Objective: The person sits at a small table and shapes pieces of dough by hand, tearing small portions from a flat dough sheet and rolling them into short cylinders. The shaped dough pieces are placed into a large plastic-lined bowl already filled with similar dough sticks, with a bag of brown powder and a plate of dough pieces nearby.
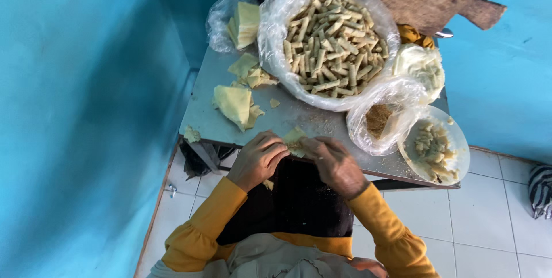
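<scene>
My left hand [257, 159] and my right hand [335, 165] meet at the near edge of a grey metal table [210, 121]. Both pinch a small pale yellow dough sheet [294, 139] between their fingers. Both arms wear yellow sleeves. A folded stack of the same pale sheets [234, 103] lies on the table just beyond my left hand, with loose scraps [250, 71] farther back.
A large clear bag of several rolled sticks [329, 42] fills the back of the table. A bag with brown filling [378, 119], a plate of rolled pieces [432, 149], a bag of white material [422, 63] and a bagged sheet stack [244, 23] surround it. Blue walls close in on the left and right.
</scene>
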